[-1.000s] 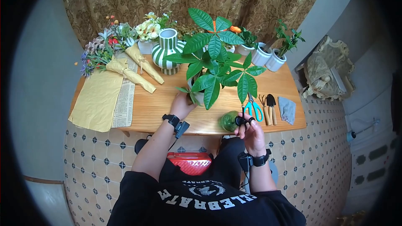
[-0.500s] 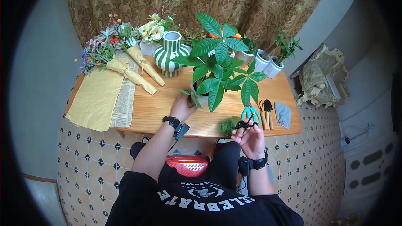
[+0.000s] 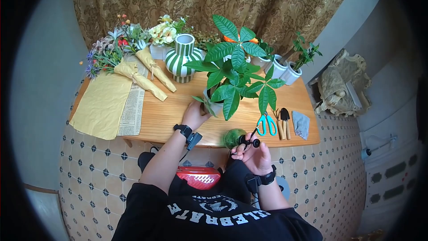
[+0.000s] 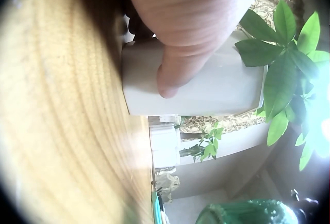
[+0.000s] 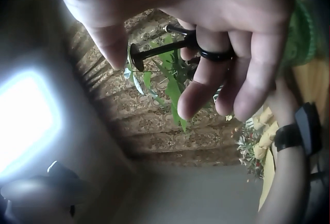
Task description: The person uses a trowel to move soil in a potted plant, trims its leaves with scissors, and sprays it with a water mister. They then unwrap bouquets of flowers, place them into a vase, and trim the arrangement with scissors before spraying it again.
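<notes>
My left hand (image 3: 196,115) grips a white plant pot (image 4: 221,87), the thumb lying along its side and the other fingers mostly hidden behind it. Broad green leaves (image 3: 232,91) spread from the potted plant and cover much of the pot in the head view. In my right hand (image 3: 256,158) is a green glass spray bottle (image 3: 232,137) with a black pump top, held near the table's front edge. One finger goes through the black ring (image 5: 219,56) of the pump, and the thumb stands apart from the plunger (image 5: 136,57).
Teal-handled scissors (image 3: 266,126), a small rake and trowel (image 3: 285,125) and a grey cloth (image 3: 301,124) lie at right. Behind stand a striped vase (image 3: 183,58) and white pots (image 3: 292,75). Wrapped bouquets (image 3: 141,80) and yellow paper (image 3: 100,106) cover the left side.
My right hand has shifted with the spray bottle to the left and slightly toward my body, and the bottle now tilts differently. The left hand stays on the pot.
</notes>
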Demonstrator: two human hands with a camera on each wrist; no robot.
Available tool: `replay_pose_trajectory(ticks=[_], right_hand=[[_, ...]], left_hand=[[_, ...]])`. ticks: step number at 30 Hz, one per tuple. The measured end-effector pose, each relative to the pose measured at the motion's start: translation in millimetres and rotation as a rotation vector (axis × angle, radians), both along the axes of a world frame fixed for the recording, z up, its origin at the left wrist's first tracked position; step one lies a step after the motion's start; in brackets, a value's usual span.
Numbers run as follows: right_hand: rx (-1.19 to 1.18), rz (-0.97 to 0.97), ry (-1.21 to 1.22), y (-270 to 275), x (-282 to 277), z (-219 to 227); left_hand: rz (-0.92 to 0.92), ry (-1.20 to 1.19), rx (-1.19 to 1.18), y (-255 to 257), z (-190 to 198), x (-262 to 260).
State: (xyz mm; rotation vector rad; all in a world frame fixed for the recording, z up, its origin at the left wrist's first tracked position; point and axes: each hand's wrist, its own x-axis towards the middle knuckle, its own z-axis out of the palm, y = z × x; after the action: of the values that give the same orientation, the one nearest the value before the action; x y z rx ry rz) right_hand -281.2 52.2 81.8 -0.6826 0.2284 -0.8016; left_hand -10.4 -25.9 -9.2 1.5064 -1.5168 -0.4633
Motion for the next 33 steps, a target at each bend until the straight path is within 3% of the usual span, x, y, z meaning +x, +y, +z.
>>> replay_pose_trajectory(ticks=[4,7,12,15,18,22,33], right_hand=[[-0.054,-0.012,0.006,3.9,-0.2,8.2],[-0.240,0.037,0.032,8.1,2.7,15.1],[-0.268,0.073,0.259,15.3,5.8,23.6],[-0.270,0.044,0.288,15.8,10.8,28.5],[-0.216,0.032,0.130,14.4,15.8,35.6],[-0.239,0.076,0.285,15.4,15.5,32.4],[-0.294,0.216,0.330,17.1,11.9,23.8]], left_hand=[[0.006,-0.024,-0.004,-0.6,-1.8,0.2],[0.014,-0.008,-0.044,-0.8,-3.4,-0.7],[0.009,-0.012,-0.012,-0.7,-3.6,-0.7],[0.010,-0.009,-0.027,-0.1,-2.9,-0.4],[0.003,0.018,-0.001,-0.6,-2.0,-1.0],[0.015,0.012,-0.030,2.1,3.3,-2.6],[0.020,-0.022,-0.011,0.6,-1.3,-1.7]])
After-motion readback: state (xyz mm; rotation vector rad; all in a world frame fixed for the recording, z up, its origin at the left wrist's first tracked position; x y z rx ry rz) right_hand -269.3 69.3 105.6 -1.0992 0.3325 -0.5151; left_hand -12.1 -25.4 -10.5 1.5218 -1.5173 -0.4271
